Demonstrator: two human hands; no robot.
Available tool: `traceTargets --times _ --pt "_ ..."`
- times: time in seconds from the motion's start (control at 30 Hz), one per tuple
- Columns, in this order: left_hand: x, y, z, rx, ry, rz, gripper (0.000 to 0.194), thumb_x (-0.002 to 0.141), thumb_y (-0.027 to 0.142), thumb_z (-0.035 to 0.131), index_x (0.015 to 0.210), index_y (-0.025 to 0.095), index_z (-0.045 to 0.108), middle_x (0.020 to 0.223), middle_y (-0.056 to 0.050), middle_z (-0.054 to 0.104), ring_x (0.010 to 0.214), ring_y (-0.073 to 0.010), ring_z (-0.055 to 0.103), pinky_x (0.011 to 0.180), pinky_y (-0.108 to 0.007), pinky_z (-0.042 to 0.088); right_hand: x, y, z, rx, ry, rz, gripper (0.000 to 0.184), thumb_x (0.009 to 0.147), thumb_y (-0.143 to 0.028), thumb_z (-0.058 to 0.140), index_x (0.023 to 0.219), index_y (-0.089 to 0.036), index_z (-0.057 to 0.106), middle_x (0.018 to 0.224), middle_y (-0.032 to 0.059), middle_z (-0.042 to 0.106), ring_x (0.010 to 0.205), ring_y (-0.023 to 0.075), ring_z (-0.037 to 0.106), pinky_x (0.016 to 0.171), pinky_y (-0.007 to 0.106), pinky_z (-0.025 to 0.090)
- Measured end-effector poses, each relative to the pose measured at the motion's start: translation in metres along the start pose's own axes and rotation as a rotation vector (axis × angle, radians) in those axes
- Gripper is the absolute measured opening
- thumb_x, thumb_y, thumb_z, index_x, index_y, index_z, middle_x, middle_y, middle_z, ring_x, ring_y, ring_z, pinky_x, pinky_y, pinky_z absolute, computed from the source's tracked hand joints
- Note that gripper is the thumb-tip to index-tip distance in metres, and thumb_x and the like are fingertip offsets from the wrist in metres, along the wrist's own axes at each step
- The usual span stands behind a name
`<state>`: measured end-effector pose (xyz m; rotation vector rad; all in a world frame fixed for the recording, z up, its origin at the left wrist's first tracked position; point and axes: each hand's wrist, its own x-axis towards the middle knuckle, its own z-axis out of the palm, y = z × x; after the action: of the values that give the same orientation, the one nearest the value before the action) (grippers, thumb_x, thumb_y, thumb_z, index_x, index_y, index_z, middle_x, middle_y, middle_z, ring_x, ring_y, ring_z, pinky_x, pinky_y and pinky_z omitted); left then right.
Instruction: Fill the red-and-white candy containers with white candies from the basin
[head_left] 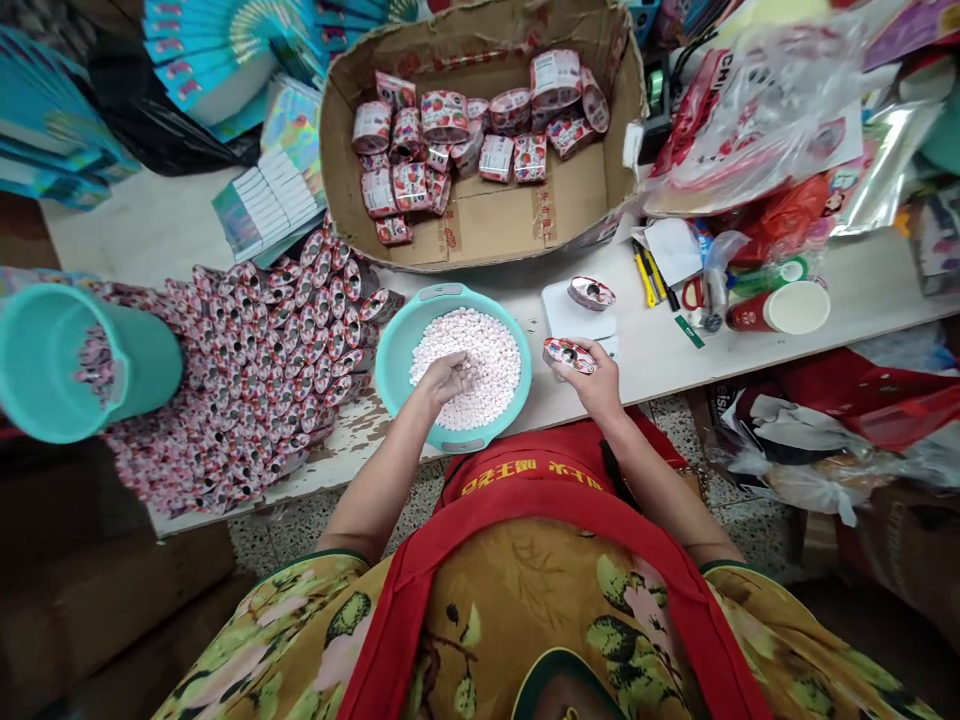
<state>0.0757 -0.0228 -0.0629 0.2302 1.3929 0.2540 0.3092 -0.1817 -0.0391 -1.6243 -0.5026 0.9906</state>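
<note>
My left hand (445,378) is over a turquoise basin (390,362) filled with small pale pink candies (491,372). Its fingers are curled down among the candies, and how many they hold is hidden. To the right of the basin, my right hand (599,380) grips a small printed packet (568,355) with an oval top and a dark opening in its middle. A similar packet (591,293) rests on a flat white scale-like device (568,318) just beyond that hand.
Many similar packets (277,370) stand packed together on the left, beside a turquoise bucket (142,350). Behind the basin is a cardboard box (480,225) with filled-looking packets. A yellow cutter (646,275), a paper cup (796,306) and plastic bags (780,110) lie right.
</note>
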Motion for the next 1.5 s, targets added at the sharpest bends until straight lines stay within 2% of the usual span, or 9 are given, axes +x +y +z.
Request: traceTargets --times 0.17,0.4,0.53,0.73,0.93,1.07,1.3,1.4,1.5 --pt "-0.008 0.016 0.047 0.272 -0.189 0.224 0.008 0.080 0.008 0.068 0.075 0.011 0.064 0.066 -0.003 0.063 0.054 -0.0086 0.058 0.053 -0.017 0.046 0.006 0.008 -0.023 0.038 0.043 0.028 0.056 0.062 -0.045 0.085 0.109 -0.019 0.068 0.107 0.0073 0.076 0.096 0.0228 0.071 0.094 0.041 0.057" --pt "0.019 0.025 0.207 1.025 -0.334 0.798 0.019 0.070 -0.001 0.065 0.068 0.018 0.068 0.062 0.000 0.059 0.058 -0.0128 0.054 0.062 -0.023 0.040 0.013 0.016 -0.070 0.070 0.249 0.045 0.053 0.063 -0.042 0.085 0.109 -0.019 0.069 0.107 0.0085 0.075 0.097 0.0231 0.072 0.095 0.043 0.057" --pt "0.043 0.014 0.256 1.283 -0.319 1.050 0.026 0.067 -0.006 0.060 0.058 0.018 0.062 0.069 -0.002 0.054 0.066 -0.0166 0.051 0.070 -0.028 0.038 0.016 0.023 -0.099 0.095 0.367 0.065 0.054 0.060 -0.040 0.088 0.107 -0.018 0.069 0.107 0.0091 0.075 0.096 0.0234 0.072 0.095 0.043 0.057" --pt "0.053 0.008 0.255 1.428 -0.312 1.123 0.026 0.072 -0.005 0.055 0.069 0.019 0.064 0.078 -0.005 0.054 0.072 -0.0196 0.050 0.072 -0.030 0.034 0.020 0.039 -0.123 0.094 0.475 0.070 0.055 0.061 -0.040 0.088 0.108 -0.018 0.069 0.108 0.0090 0.075 0.096 0.0239 0.072 0.096 0.045 0.057" --pt "0.047 0.016 0.247 1.274 -0.301 1.180 0.028 0.069 -0.003 0.059 0.077 0.021 0.070 0.082 -0.004 0.062 0.076 -0.0189 0.054 0.075 -0.028 0.038 0.025 0.043 -0.126 0.098 0.498 0.057 0.057 0.060 -0.038 0.088 0.109 -0.016 0.070 0.105 0.0083 0.075 0.094 0.0230 0.072 0.096 0.043 0.057" --pt "0.032 0.023 0.221 1.146 -0.237 1.216 0.018 0.075 0.006 0.059 0.080 0.019 0.070 0.083 -0.003 0.066 0.075 -0.0166 0.056 0.076 -0.028 0.041 0.024 0.045 -0.126 0.103 0.511 0.055 0.057 0.059 -0.035 0.089 0.109 -0.017 0.069 0.104 0.0060 0.075 0.095 0.0219 0.072 0.095 0.042 0.057" --pt "0.022 0.026 0.149 1.150 -0.052 1.047 0.012 0.080 0.022 0.059 0.087 0.018 0.069 0.085 -0.001 0.069 0.071 -0.0136 0.057 0.073 -0.027 0.048 0.013 0.049 -0.123 0.110 0.528 0.058 0.057 0.058 -0.033 0.089 0.109 -0.016 0.069 0.105 0.0052 0.075 0.093 0.0198 0.071 0.093 0.039 0.057" --pt "0.023 0.025 0.142 1.185 -0.022 1.050 0.012 0.082 0.023 0.060 0.088 0.018 0.069 0.086 -0.002 0.070 0.071 -0.0138 0.058 0.073 -0.027 0.048 0.010 0.048 -0.119 0.111 0.534 0.054 0.057 0.057 -0.033 0.090 0.108 -0.016 0.070 0.103 0.0052 0.075 0.092 0.0196 0.070 0.092 0.038 0.057" --pt "0.021 0.021 0.156 1.305 -0.034 1.094 0.012 0.086 0.022 0.060 0.092 0.018 0.069 0.093 -0.004 0.071 0.077 -0.0154 0.061 0.079 -0.030 0.049 0.007 0.048 -0.116 0.114 0.548 0.062 0.058 0.056 -0.033 0.090 0.107 -0.016 0.070 0.102 0.0050 0.075 0.092 0.0196 0.070 0.089 0.037 0.058"
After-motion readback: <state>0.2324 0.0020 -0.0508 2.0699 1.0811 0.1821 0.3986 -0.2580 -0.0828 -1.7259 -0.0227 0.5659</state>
